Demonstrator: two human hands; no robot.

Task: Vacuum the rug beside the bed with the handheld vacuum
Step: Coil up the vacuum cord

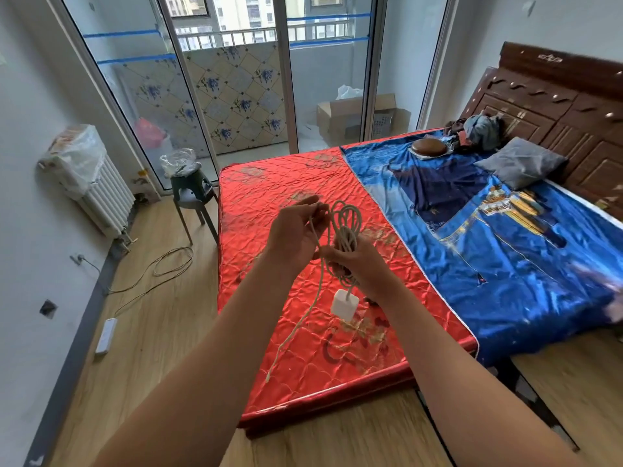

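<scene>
Now my right grip (pixel 362 266) clamps a looped white cord (pixel 345 239), square plug (pixel 343 305) dangling toward six o'clock; my left grip (pixel 296 232) pinches one strand, fingertips (pixel 312 199) blurred.

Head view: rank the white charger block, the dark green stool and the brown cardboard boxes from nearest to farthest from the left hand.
From the left hand:
1. White charger block: dangling on its white cord, just below and right.
2. Dark green stool: on the floor at the bed's far left corner.
3. Brown cardboard boxes: beyond the glass doors, on the balcony.
</scene>
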